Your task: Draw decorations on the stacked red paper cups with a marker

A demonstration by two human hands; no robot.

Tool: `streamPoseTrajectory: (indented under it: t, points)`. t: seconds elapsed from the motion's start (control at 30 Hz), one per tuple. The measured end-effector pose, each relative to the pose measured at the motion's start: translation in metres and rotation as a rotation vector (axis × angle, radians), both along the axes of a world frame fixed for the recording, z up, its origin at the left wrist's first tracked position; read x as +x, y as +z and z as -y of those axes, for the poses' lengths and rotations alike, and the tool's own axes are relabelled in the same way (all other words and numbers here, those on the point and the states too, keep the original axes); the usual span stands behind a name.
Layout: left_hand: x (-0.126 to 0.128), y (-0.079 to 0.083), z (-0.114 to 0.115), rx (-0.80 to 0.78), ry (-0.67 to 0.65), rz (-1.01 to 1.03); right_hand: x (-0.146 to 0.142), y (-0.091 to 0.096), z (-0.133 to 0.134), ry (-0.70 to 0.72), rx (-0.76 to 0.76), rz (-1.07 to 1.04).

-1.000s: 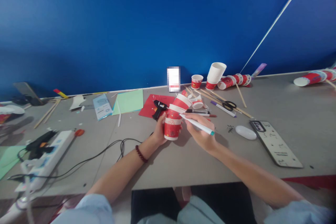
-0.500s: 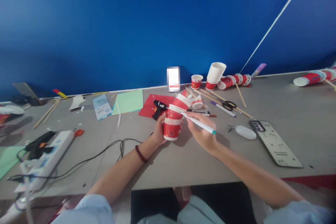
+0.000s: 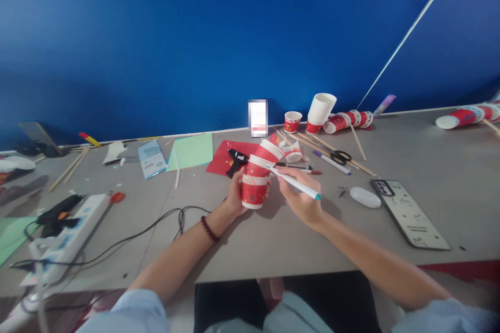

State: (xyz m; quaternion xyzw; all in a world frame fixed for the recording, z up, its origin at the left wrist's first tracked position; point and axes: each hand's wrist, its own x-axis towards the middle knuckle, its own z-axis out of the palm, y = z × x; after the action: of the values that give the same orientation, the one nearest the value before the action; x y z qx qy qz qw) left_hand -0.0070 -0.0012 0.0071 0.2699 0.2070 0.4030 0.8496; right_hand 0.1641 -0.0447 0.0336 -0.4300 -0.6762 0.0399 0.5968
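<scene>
My left hand (image 3: 234,195) is closed round a curved chain of red and white paper cups (image 3: 258,174), gripping the nearest cup just above the grey table (image 3: 273,234). My right hand (image 3: 299,195) pinches a white pen with a teal cap (image 3: 297,183); the pen's tip rests against the cup chain. A dark red bead bracelet sits on my left wrist.
Behind the hands lie a black glue gun (image 3: 236,160) on red paper (image 3: 224,156), scissors (image 3: 339,156), markers, wooden sticks and more red cups (image 3: 324,114). A phone (image 3: 408,213) and a white oval (image 3: 365,196) lie right; a power strip (image 3: 66,234) with cables lies left.
The cup chain has turned a little in my left hand and the pen tip has shifted slightly along it. Everything else stays where it was.
</scene>
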Motion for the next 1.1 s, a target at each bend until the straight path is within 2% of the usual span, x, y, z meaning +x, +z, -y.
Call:
streamPoseTrajectory:
  t: [1.1]
  points:
    - [-0.0004,0.0016,0.0009,-0.049,0.005,0.035,-0.0054,0.0019,0.0043,0.037,-0.032,-0.01]
